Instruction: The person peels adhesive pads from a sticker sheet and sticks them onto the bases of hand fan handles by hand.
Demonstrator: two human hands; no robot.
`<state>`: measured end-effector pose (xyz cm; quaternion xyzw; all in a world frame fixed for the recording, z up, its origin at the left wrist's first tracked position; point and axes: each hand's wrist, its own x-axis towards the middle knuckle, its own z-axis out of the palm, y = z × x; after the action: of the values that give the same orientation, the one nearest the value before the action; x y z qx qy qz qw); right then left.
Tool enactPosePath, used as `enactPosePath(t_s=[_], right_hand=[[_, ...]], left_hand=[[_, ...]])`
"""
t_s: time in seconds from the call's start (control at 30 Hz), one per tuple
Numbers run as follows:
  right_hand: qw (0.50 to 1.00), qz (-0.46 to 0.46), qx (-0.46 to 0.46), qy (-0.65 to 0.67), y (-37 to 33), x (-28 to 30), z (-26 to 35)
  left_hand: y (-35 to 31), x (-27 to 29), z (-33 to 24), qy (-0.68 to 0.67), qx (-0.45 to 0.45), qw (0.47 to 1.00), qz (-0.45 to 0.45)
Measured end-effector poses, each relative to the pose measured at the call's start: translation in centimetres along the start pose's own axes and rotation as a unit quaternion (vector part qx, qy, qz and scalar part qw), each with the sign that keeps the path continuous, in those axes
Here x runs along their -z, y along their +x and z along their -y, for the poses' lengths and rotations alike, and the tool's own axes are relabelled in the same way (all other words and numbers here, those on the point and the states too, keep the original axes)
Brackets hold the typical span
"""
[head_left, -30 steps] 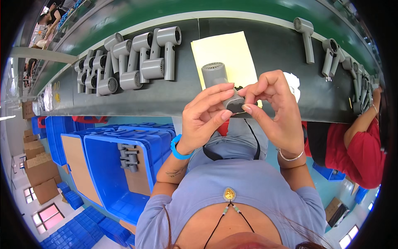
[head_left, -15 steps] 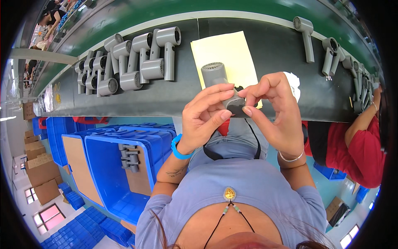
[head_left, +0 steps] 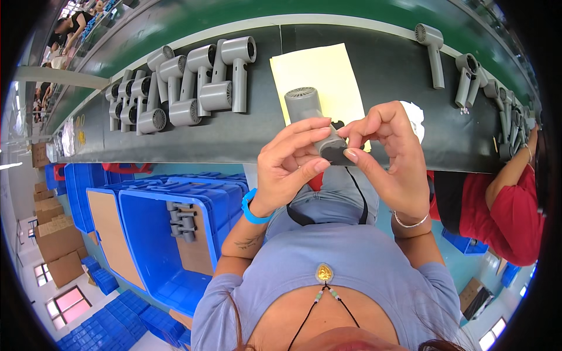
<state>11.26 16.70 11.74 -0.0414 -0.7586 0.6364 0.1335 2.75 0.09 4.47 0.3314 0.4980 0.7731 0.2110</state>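
My left hand [head_left: 290, 161] is closed round the handle of a grey hair dryer [head_left: 302, 105], whose round vented head points away from me over a yellow sheet [head_left: 319, 67]. The handle's end is turned toward me. At that end sits a small dark piece [head_left: 335, 151], and my right hand [head_left: 391, 152] pinches its edge between thumb and fingertips. Whether this piece is a film, a label or a cap I cannot tell. Part of the handle is hidden behind my left fingers.
Several grey hair dryers [head_left: 216, 96] lie in rows on the dark belt [head_left: 234, 137] at the left; a few more [head_left: 433, 55] lie at the right. White crumpled paper [head_left: 415, 120] is beside my right hand. Below stand blue bins [head_left: 158, 251]. A co-worker in red [head_left: 503, 205] works at the right.
My right thumb has shifted very slightly at the handle's end, and more of the dark piece shows there. Otherwise hands and hair dryer stay in place.
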Motion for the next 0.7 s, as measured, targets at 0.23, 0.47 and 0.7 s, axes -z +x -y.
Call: enactPosePath(t_s=[0.23,0.47,0.7], right_hand=[[1.000,0.003,0.000,-0.001,0.02,0.03,-0.15],[1.000,0.001,-0.005,0.003,0.04,0.01,-0.12],[1.000,0.003,0.002,-0.005,0.00,-0.03,-0.11]], left_hand=[[-0.05,-0.01,0.02,-0.001,0.004,1.000,-0.003],[0.05,-0.18,-0.03,-0.003,0.003,1.000,-0.005],[-0.09,-0.10,-0.10,0.011,0.016,1.000,-0.006]])
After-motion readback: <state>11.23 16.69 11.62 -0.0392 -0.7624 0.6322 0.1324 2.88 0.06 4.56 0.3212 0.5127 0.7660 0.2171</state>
